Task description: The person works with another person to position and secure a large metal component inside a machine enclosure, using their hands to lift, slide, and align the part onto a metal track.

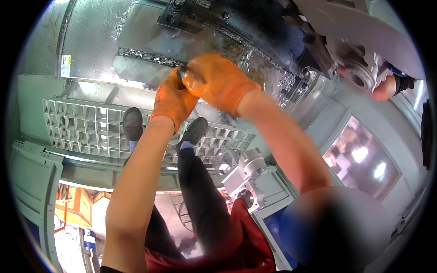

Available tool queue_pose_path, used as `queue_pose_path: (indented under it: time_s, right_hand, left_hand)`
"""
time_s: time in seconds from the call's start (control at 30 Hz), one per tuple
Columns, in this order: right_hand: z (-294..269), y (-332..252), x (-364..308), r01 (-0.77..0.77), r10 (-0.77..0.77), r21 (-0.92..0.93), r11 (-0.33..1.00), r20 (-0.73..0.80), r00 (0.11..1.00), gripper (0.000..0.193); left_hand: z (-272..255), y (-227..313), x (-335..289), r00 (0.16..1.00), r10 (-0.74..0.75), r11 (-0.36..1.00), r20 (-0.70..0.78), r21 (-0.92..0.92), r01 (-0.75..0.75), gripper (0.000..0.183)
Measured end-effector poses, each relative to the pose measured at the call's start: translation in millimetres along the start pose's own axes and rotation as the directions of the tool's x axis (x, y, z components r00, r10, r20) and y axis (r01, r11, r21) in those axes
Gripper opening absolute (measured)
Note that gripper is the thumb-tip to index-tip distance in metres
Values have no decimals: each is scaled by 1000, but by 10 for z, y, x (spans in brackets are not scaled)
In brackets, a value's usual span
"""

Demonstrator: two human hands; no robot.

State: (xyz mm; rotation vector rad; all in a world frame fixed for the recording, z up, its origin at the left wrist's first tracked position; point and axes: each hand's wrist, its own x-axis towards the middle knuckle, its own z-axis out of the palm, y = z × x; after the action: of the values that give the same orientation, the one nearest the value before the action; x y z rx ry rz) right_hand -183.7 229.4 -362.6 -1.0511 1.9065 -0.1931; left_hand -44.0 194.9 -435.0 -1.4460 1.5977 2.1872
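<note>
Both my hands wear orange gloves and meet over the machine bed [150, 38]. My left hand [170, 100] is closed, its fingers against a small dark object [182, 73] that shows only in part between the gloves. Over that same object bends my right hand [221, 84], fingers curled and smeared by motion. The kind of object cannot be made out. Just beyond the gloves, metal shavings [154, 58] lie along a groove in the bed. A dark metal clamp block [180, 18] is bolted farther back.
A pale grating [86, 129] lies under my shoes. Silvery metal castings [246, 170] sit right of my leg. At the upper right are another casting [357, 75] and part of an arm with a dark band [387, 88]. A door window [362, 157] is at right.
</note>
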Motion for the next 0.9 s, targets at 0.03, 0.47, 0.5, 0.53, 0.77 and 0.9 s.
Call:
queue_pose_path:
  time_s: [0.03, 0.47, 0.5, 0.53, 0.77, 0.9]
  right_hand:
    - [62, 12, -4, 41, -44, -74, 996, -36, 998, 35]
    - [-738, 1257, 909, -356, 33, -347, 868, -676, 736, 53]
    - [-776, 1391, 914, -377, 62, -358, 854, -650, 758, 53]
    - [-768, 1396, 919, -381, 63, -345, 858, -665, 744, 51]
    - [-503, 1736, 549, -307, -268, -463, 831, -818, 509, 32]
    - [-569, 1674, 456, -234, -164, -353, 906, -802, 574, 30]
  left_hand:
    - [20, -69, 30, 999, 33, 993, -12, 112, -31, 40]
    - [25, 14, -146, 933, -106, 834, 344, -480, 272, 27]
    - [63, 11, -196, 933, -64, 839, 355, -487, 243, 28]
    - [63, -30, -232, 925, -77, 821, 373, -503, 271, 28]
    - [177, -365, -290, 853, -210, 596, 478, -629, 499, 28]
    - [126, -176, -299, 868, -110, 698, 485, -584, 415, 30]
